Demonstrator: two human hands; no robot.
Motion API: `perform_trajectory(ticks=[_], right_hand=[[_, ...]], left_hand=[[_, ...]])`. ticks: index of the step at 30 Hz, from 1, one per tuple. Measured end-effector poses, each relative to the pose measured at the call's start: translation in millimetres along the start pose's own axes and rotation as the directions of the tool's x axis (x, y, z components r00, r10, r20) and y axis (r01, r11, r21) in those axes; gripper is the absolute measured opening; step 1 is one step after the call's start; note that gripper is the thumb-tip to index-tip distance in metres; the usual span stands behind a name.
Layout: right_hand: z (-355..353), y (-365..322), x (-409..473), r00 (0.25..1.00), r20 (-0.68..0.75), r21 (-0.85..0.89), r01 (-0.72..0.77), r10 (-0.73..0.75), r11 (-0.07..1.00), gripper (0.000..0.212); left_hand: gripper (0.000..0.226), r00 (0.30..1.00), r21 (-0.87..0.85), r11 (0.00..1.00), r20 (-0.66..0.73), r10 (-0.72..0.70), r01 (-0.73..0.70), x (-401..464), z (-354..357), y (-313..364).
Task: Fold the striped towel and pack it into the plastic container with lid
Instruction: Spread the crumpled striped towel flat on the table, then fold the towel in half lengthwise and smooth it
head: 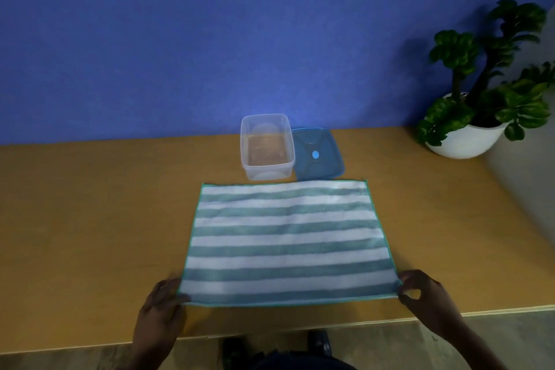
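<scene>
The striped towel (283,242), teal and white with a green hem, lies spread flat on the wooden table (90,219). My left hand (163,299) pinches its near left corner. My right hand (420,290) pinches its near right corner between thumb and fingers. Just past the towel's far edge stands the clear plastic container (266,147), open and with nothing inside. Its blue lid (316,153) lies flat to the right of the container, touching it, with the towel's far edge over the lid's near side.
A potted green plant in a white pot (468,137) stands at the table's far right corner. A blue wall (210,39) runs behind the table. The table's front edge passes just below my hands, with the floor and my shoes beneath.
</scene>
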State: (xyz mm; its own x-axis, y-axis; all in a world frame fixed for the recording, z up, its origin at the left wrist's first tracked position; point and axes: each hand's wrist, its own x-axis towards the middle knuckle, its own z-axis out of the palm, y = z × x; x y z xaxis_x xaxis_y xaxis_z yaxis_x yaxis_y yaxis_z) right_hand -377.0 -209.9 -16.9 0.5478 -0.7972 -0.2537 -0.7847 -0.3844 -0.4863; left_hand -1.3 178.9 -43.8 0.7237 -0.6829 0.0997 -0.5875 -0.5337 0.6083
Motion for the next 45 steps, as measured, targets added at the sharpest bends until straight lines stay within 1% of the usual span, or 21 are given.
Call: perform_trajectory(ticks=[4, 7, 10, 11, 12, 13, 14, 16, 18, 21, 24, 27, 30, 32, 35, 38, 39, 42, 45], right_hand=[[6, 5, -9, 1.000, -0.001, -0.048, -0.013, 0.013, 0.999, 0.022], [10, 8, -14, 0.999, -0.028, -0.040, -0.023, 0.022, 0.999, 0.022], [11, 4, -17, 0.998, -0.044, 0.047, -0.036, 0.038, 0.998, 0.022], [10, 1, -18, 0.997, -0.054, 0.090, -0.055, 0.060, 0.994, 0.021], [10, -1, -18, 0.994, -0.069, 0.129, -0.078, 0.087, 0.989, 0.018], [9, -4, -17, 0.989, -0.094, 0.139, -0.104, 0.118, 0.985, 0.014], [9, -5, -17, 0.982, -0.119, 0.127, -0.132, 0.148, 0.983, 0.014], [9, -8, -18, 0.970, -0.141, 0.081, -0.188, 0.198, 0.979, 0.030], [9, -11, -19, 0.967, -0.132, 0.051, -0.214, 0.219, 0.976, 0.038], [9, -14, -19, 0.959, -0.106, 0.046, -0.258, 0.262, 0.965, 0.030], [10, -13, -15, 0.959, -0.050, 0.064, -0.274, 0.277, 0.960, 0.017], [13, -10, -9, 0.951, 0.017, 0.139, -0.308, 0.308, 0.941, 0.016], [13, -11, -4, 0.931, 0.023, 0.272, -0.355, 0.363, 0.894, 0.008], [14, -12, -2, 0.921, 0.024, 0.407, -0.364, 0.389, 0.838, 0.004], [12, -19, -3, 0.910, 0.045, 0.593, -0.356, 0.412, 0.722, 0.017], [8, -31, -5, 0.907, 0.054, 0.694, -0.335, 0.418, 0.637, 0.025], [6, -35, -6, 0.911, 0.042, 0.711, -0.316, 0.411, 0.628, 0.025], [2, -52, -10, 0.936, -0.005, 0.705, -0.246, 0.351, 0.665, 0.026], [-1, -73, -15, 0.961, -0.061, 0.666, -0.162, 0.270, 0.728, 0.026]], left_hand=[[0.037, 0.998, 0.072, 0.996, -0.046, 0.047, -0.044, -5, 0, 10], [0.043, 1.000, 0.165, 0.986, 0.010, 0.022, -0.023, -11, 0, 13], [0.072, 0.998, 0.157, 0.987, 0.040, -0.044, 0.038, -16, 1, 15], [0.075, 0.997, 0.149, 0.987, 0.047, -0.063, 0.056, -16, 2, 17], [0.074, 0.996, 0.149, 0.987, 0.058, -0.064, 0.054, -16, 2, 20], [0.071, 0.995, 0.155, 0.987, 0.074, -0.061, 0.049, -15, 2, 23], [0.065, 0.995, 0.171, 0.985, 0.090, -0.041, 0.025, -15, 3, 24], [0.048, 0.996, 0.182, 0.983, 0.078, -0.041, 0.027, -15, 4, 22], [0.042, 0.998, 0.215, 0.977, 0.065, -0.024, 0.009, -15, 3, 18], [0.041, 1.000, 0.262, 0.965, 0.028, -0.005, -0.003, -10, 3, 19], [0.049, 1.000, 0.254, 0.967, 0.000, -0.031, 0.030, -4, 6, 29], [0.051, 0.999, 0.216, 0.976, 0.006, -0.038, 0.036, 8, 10, 46], [0.049, 0.999, 0.180, 0.983, 0.025, -0.030, 0.025, 22, 18, 63], [0.045, 0.999, 0.148, 0.989, 0.042, 0.005, -0.011, 33, 25, 74], [0.040, 0.995, 0.077, 0.994, 0.061, 0.075, -0.080, 50, 36, 92], [0.027, 0.985, 0.048, 0.992, 0.137, 0.105, -0.112, 67, 49, 108], [0.024, 0.979, 0.039, 0.992, 0.172, 0.109, -0.118, 73, 53, 114], [0.025, 0.947, -0.021, 0.995, 0.304, 0.103, -0.101, 92, 67, 136], [0.029, 0.906, -0.081, 0.996, 0.419, 0.064, -0.033, 111, 78, 168]])
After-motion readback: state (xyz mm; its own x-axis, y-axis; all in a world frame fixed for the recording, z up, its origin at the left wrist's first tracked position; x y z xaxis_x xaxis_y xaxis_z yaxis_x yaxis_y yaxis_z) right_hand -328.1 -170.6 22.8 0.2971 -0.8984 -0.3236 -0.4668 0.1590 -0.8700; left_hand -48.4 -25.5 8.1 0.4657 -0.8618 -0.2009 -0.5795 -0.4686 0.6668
